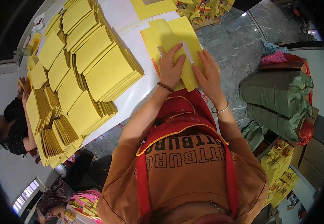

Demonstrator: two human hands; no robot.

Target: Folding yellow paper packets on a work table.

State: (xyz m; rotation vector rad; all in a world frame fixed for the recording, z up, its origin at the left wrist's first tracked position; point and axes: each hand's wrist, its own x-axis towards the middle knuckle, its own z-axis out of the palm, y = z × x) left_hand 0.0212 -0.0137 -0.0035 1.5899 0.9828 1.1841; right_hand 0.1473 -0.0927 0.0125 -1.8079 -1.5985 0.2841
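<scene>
Yellow paper (189, 31) lies at the table's near right corner, with a partly folded flap (162, 29) over it. My left hand (170, 69) rests on the folded paper, its fingers stretched and apart. At the paper's right edge is my right hand (209, 76), fingers extended and thumb apart, touching the edge. Between the hands a narrow white strip (188, 52) shows on the yellow paper. An orange-red edge (155, 66) peeks out at the paper's left side. What lies under my left palm is hidden.
Stacks of folded yellow paper (109, 72) cover the table's left part. Another yellow sheet (152, 9) lies at the far edge. Green wrapped bundles (274, 89) stand to the right, with yellow bundles (277, 160) below. A co-worker (14, 127) is at the left.
</scene>
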